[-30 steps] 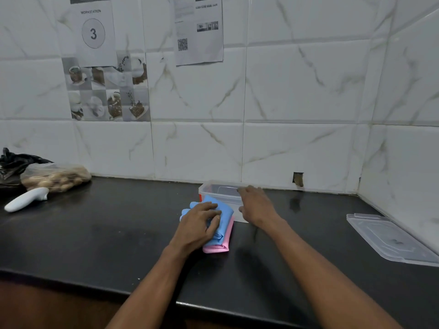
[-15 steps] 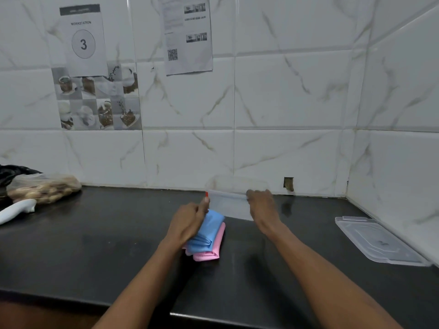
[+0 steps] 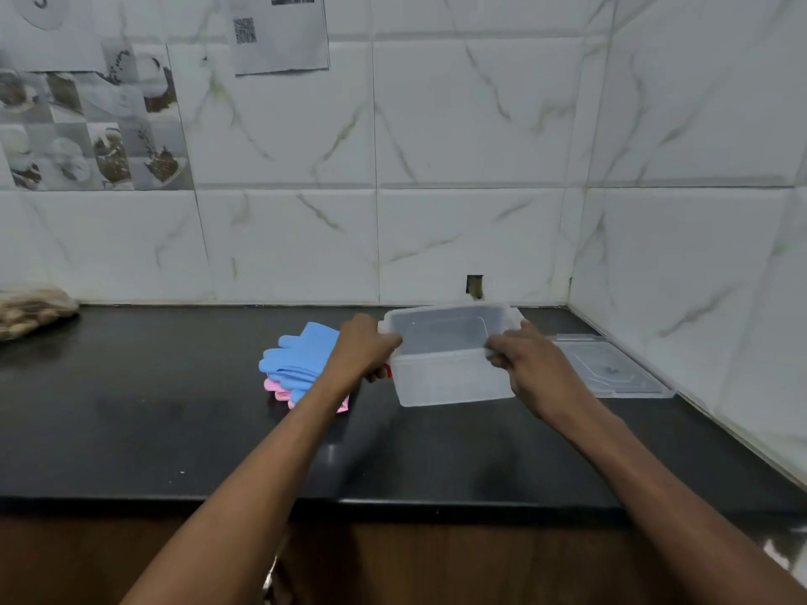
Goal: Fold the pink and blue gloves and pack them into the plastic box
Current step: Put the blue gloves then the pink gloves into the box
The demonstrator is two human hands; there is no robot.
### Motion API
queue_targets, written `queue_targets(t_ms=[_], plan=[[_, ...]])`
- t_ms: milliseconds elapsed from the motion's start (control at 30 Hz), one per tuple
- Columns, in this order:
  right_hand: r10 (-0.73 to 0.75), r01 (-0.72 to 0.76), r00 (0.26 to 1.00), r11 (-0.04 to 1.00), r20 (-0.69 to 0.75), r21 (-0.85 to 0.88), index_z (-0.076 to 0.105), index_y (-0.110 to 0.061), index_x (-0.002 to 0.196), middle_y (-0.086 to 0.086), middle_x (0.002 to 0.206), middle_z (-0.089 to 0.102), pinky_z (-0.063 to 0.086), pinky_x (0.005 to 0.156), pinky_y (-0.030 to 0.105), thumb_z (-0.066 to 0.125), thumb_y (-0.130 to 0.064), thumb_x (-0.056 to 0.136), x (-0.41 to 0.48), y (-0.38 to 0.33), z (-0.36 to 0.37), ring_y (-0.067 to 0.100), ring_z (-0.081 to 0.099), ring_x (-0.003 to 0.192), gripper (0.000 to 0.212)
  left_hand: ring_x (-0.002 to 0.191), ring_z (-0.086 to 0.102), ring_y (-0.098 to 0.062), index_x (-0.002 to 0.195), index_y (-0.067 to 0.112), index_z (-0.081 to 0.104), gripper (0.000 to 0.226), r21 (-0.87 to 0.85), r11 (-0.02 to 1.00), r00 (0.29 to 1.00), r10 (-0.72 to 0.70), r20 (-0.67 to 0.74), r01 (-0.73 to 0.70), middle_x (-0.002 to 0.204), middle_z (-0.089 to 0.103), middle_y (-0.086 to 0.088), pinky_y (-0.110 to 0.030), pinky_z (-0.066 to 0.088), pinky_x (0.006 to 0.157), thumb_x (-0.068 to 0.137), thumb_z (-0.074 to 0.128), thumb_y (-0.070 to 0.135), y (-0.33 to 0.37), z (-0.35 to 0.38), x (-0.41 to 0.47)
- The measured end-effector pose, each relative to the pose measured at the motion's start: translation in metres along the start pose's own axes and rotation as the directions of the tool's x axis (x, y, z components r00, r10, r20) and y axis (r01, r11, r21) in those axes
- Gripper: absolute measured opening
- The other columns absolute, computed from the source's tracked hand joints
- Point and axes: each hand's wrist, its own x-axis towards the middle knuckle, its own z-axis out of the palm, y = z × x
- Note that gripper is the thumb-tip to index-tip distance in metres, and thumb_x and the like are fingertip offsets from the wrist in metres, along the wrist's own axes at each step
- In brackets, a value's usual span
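The clear plastic box (image 3: 452, 377) is tilted toward me, held off the black counter between both hands, and nothing lies inside it. My left hand (image 3: 364, 347) grips its left rim; my right hand (image 3: 526, 364) grips its right rim. The blue gloves (image 3: 297, 358) lie folded on top of the pink gloves (image 3: 279, 388) on the counter, just left of the box and partly behind my left forearm.
The box's clear lid (image 3: 611, 369) lies flat by the right wall corner. A bag of brownish items (image 3: 30, 310) sits at the far left. Tiled walls close the back and right. The counter's front edge (image 3: 393, 504) runs below my forearms.
My left hand let go of the folded gloves and took the box's left rim. Both hands lifted and tilted the box, shifting it right of the gloves.
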Motion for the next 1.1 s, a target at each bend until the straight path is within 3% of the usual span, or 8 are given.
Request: queue_targets(t_ms=[300,433,567,667,767,900,1033,1100], plan=[[0.055,-0.058,0.996,0.998,0.074,0.035,0.063,-0.002,0.092,0.009,0.089,0.065,0.042,0.086,0.037,0.048,0.000,0.095,-0.028,-0.007,0.008,0.027,0.049,0.087,0.015,0.028,0.043,-0.012,0.063,0.007,0.047,0.024,0.032,0.999,0.999,-0.036,-0.019,0.036,0.045,0.051,-0.007,-0.014,0.031,0.032,0.080,0.057,0.022,-0.011,0.012,-0.014],[0.030,-0.035,0.986,0.999,0.167,0.025,0.061,-0.007,0.110,0.006,0.108,0.063,0.035,0.096,0.030,0.050,-0.012,0.098,-0.029,-0.004,0.006,0.025,0.049,0.106,0.017,0.034,0.045,-0.015,0.068,0.006,0.053,0.025,0.037,0.997,0.997,-0.061,-0.037,0.062,0.049,0.053,-0.008,-0.018,0.038,0.039,0.082,0.058,0.026,-0.015,0.014,-0.010],[0.070,-0.048,0.996,0.946,-0.060,0.321,0.059,-0.021,0.126,-0.003,0.129,0.059,0.038,0.100,0.027,0.058,-0.030,0.094,-0.032,0.006,-0.002,0.014,0.052,0.119,0.033,0.055,0.059,-0.021,0.070,0.007,0.061,0.054,0.144,0.989,0.990,0.002,-0.140,0.018,0.058,0.062,-0.007,-0.030,0.049,0.058,0.093,0.047,0.053,-0.019,0.013,-0.008],[0.148,-0.137,0.989,0.942,-0.011,0.305,0.044,-0.025,0.143,-0.002,0.153,0.038,0.025,0.114,0.032,0.040,-0.051,0.096,-0.023,0.019,-0.004,0.016,0.032,0.141,0.053,0.097,0.065,-0.027,0.109,0.021,0.071,0.050,0.191,0.978,0.964,0.123,-0.236,-0.078,0.102,0.072,-0.003,-0.038,0.052,0.085,0.095,0.039,0.057,-0.023,0.014,-0.014],[0.126,-0.166,0.975,0.960,0.181,0.226,0.038,-0.026,0.147,-0.003,0.160,0.023,0.015,0.119,0.033,0.030,-0.061,0.093,-0.020,0.028,0.009,0.015,0.019,0.148,0.065,0.104,0.060,-0.029,0.124,0.024,0.065,0.043,0.221,0.957,0.963,0.224,-0.149,-0.188,0.110,0.063,-0.007,-0.039,0.048,0.090,0.099,0.038,0.046,-0.027,0.025,-0.023],[0.089,-0.128,0.978,0.970,0.189,0.207,0.058,-0.022,0.125,0.004,0.148,0.044,0.027,0.116,0.045,0.017,-0.071,0.086,-0.020,0.038,0.024,0.020,0.029,0.144,0.075,0.093,0.060,-0.029,0.107,0.016,0.066,0.041,0.216,0.953,0.950,0.252,-0.182,-0.212,0.097,0.062,-0.009,-0.040,0.048,0.084,0.102,0.031,0.037,-0.026,0.032,-0.035],[0.117,-0.153,0.973,0.973,0.200,0.174,0.062,-0.027,0.121,0.005,0.155,0.036,0.025,0.118,0.045,0.018,-0.075,0.082,-0.015,0.040,0.026,0.017,0.021,0.148,0.076,0.083,0.058,-0.025,0.073,0.024,0.054,0.042,0.131,0.971,0.934,0.229,-0.273,-0.200,0.087,0.058,-0.003,-0.035,0.043,0.073,0.101,0.031,0.045,-0.028,0.013,-0.034],[0.110,-0.145,0.970,0.978,0.217,0.149,0.062,-0.028,0.122,0.005,0.156,0.033,0.025,0.118,0.044,0.017,-0.076,0.081,-0.014,0.040,0.024,0.017,0.019,0.148,0.077,0.093,0.057,-0.026,0.081,0.017,0.062,0.034,0.351,0.919,0.922,0.283,-0.265,-0.181,0.095,0.060,-0.004,-0.036,0.044,0.077,0.098,0.042,0.038,-0.040,-0.009,-0.020]])
